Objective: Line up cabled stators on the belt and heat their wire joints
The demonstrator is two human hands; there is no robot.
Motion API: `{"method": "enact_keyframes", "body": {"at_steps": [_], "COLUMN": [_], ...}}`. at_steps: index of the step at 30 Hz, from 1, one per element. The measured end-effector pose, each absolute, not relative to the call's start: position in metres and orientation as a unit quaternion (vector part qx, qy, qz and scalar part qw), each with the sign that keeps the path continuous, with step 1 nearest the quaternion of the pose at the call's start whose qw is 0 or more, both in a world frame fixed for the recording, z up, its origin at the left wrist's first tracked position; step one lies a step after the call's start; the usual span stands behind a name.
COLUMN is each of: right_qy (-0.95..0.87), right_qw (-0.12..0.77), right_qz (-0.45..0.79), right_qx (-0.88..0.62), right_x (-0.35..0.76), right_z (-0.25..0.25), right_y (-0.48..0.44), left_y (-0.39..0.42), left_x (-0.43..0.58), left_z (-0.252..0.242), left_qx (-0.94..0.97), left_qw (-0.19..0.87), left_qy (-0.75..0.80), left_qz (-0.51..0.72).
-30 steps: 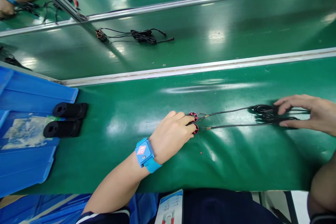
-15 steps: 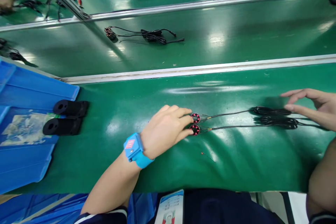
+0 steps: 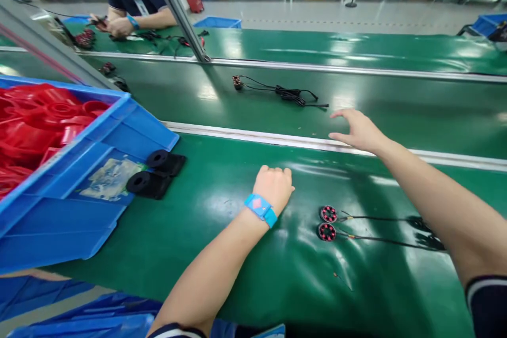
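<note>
Two round motor stators with red and black segments, a far one (image 3: 328, 214) and a near one (image 3: 327, 232), lie side by side on the green mat. Their black cables run right, passing partly behind my right forearm. My left hand (image 3: 273, 185), with a blue wristband (image 3: 260, 207), is curled into a loose fist left of the stators, apart from them. I see nothing in it. My right hand (image 3: 358, 129) is stretched over the white divider strip, thumb and fingers apart and empty. Beyond its fingertips lies another wound coil (image 3: 237, 82) with a bundled black cable (image 3: 291, 95).
To the left, a blue bin (image 3: 150, 129) holds red plastic parts (image 3: 47, 116). Two black cylindrical holders (image 3: 152, 174) stand against it. A small loose wire piece (image 3: 336, 274) lies near the front. Across the bench, a co-worker's hands (image 3: 119, 26) handle parts beside a metal post (image 3: 178, 5).
My left hand has left the stators and curled up. My right hand has moved from the cable bundles to over the divider, towards the far coil. The view has tilted up and left.
</note>
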State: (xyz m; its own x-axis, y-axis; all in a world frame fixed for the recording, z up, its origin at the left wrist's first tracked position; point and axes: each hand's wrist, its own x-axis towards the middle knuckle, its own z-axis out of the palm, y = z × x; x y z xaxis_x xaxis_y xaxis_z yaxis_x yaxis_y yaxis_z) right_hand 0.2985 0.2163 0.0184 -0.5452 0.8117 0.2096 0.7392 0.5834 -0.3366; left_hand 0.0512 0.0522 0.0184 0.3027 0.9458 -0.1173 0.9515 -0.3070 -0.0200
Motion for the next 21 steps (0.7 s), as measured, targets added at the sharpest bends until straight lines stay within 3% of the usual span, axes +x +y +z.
{"method": "enact_keyframes", "body": {"at_steps": [9,14,21], "right_qy": [-0.842,-0.795,-0.776], "right_qw": [0.123,0.073,0.078], "right_qz": [0.009,0.036,0.05], "right_qx": [-0.526,-0.601,-0.623], "right_x": [0.186,0.176,0.187], "right_z": [-0.015,-0.025,-0.02], "right_y": [0.344,0.365,0.353], "left_y": [0.053,0.052,0.052], "left_x": [0.061,0.065,0.067], "left_z": [0.009,0.013,0.018], "left_qx": [0.795,0.784,0.775], "left_qw": [0.075,0.099,0.108], "left_qy": [0.6,0.61,0.617], "left_qz": [-0.036,-0.053,-0.08]}}
